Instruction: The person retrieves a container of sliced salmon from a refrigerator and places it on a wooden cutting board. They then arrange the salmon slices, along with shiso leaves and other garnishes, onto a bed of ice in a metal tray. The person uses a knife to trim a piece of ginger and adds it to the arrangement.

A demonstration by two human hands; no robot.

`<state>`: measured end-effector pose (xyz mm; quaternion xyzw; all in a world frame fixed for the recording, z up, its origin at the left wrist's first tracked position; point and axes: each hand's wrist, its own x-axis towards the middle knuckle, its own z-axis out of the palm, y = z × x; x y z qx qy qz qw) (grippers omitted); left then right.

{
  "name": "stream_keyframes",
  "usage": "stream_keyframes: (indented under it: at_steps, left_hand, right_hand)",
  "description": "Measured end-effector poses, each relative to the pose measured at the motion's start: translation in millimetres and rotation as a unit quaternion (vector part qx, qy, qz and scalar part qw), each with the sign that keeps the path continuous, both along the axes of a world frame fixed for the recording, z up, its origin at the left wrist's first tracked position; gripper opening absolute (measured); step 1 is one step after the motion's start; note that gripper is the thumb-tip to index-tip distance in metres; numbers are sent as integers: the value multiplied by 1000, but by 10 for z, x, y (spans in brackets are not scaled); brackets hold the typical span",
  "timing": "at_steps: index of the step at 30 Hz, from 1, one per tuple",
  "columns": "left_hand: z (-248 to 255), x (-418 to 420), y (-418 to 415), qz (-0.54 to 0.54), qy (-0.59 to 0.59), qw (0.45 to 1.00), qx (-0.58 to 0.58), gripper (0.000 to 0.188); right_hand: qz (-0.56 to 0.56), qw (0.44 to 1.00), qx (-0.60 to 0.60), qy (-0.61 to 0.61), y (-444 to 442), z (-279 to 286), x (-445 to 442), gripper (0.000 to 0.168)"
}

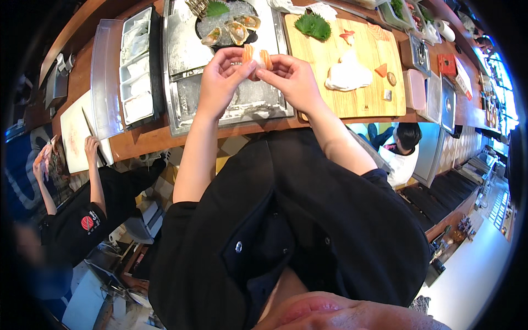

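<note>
Both my hands are raised over the stainless-steel counter inset (243, 97), fingertips close together. Thin orange salmon slices (248, 53) are pinched between them; my left hand (220, 80) grips one side and my right hand (295, 80) the other. Just beyond is a dark bowl of crushed ice (218, 27) with several opened oysters (238, 33) and a green shiso leaf (217, 8). To the right lies a wooden cutting board (342, 108) with shiso leaves (312, 26), a folded white cloth (350, 75), a red-tipped seafood piece (347, 37), more salmon slices (378, 33) and a small orange wedge (381, 70).
Left of the inset stand white compartment trays (138, 82) and a clear plastic lid (105, 78). A co-worker's hand (91, 148) is by a knife (88, 121) on a white board (76, 140). Lidded containers (413, 88) line the right. A person in white (400, 161) is below.
</note>
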<state>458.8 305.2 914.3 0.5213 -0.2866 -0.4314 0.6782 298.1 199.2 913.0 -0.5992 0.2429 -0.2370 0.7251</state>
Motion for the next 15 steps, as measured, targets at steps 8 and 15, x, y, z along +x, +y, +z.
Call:
stream_keyframes:
  at_steps: [8,15]
  left_hand:
    - [61,28,66,23,-76,996,31,44]
    - [5,56,8,8,-62,998,20,49]
  right_hand:
    - [-5,999,-20,38,-8,2,27,35]
    - [24,1000,6,4,-24,89,48,45]
